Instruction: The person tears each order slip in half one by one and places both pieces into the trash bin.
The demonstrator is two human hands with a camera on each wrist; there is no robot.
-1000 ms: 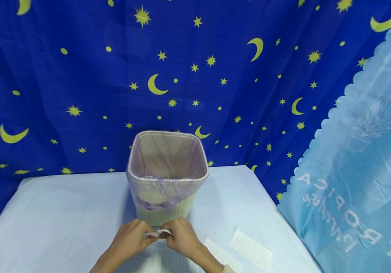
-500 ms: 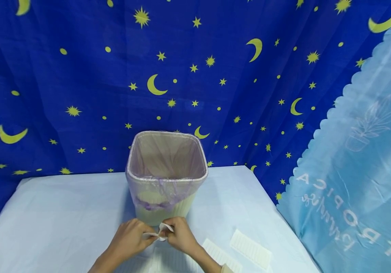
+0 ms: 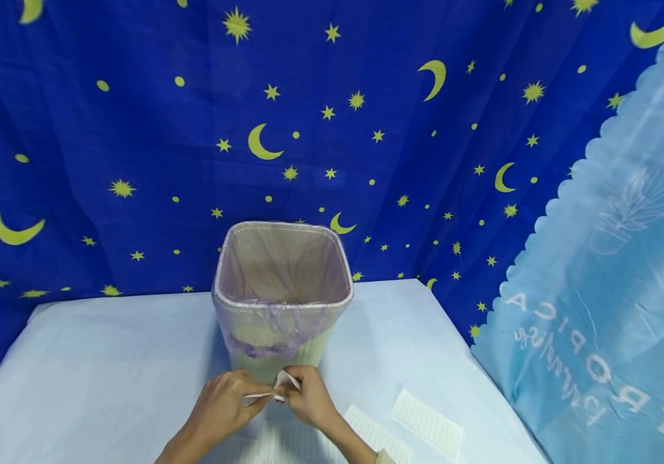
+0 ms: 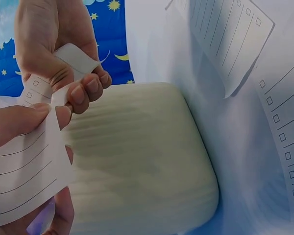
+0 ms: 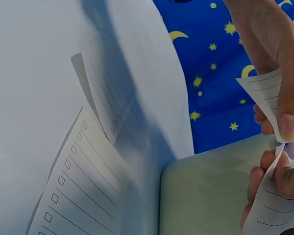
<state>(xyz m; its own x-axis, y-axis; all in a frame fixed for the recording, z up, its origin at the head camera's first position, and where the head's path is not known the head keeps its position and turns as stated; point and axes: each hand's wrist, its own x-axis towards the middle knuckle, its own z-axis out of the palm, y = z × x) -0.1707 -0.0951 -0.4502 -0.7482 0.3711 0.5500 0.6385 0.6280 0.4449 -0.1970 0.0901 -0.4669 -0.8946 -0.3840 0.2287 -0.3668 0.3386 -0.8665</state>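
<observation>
Our left hand (image 3: 224, 401) and right hand (image 3: 310, 398) pinch lined paper (image 4: 27, 171), forearms (image 3: 185, 442) slanting from seven and five o'clock. A bin (image 3: 253, 363) stands at twelve.

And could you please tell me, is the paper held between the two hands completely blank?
No, the left wrist view shows the paper ruled with dark printed lines.

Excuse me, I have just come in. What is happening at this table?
A person's left hand and right hand, close together, pinch a ruled paper in front of a bin with a purple liner. The paper is bent; whether it is torn through, I cannot tell. More ruled sheets lie on the table.
</observation>
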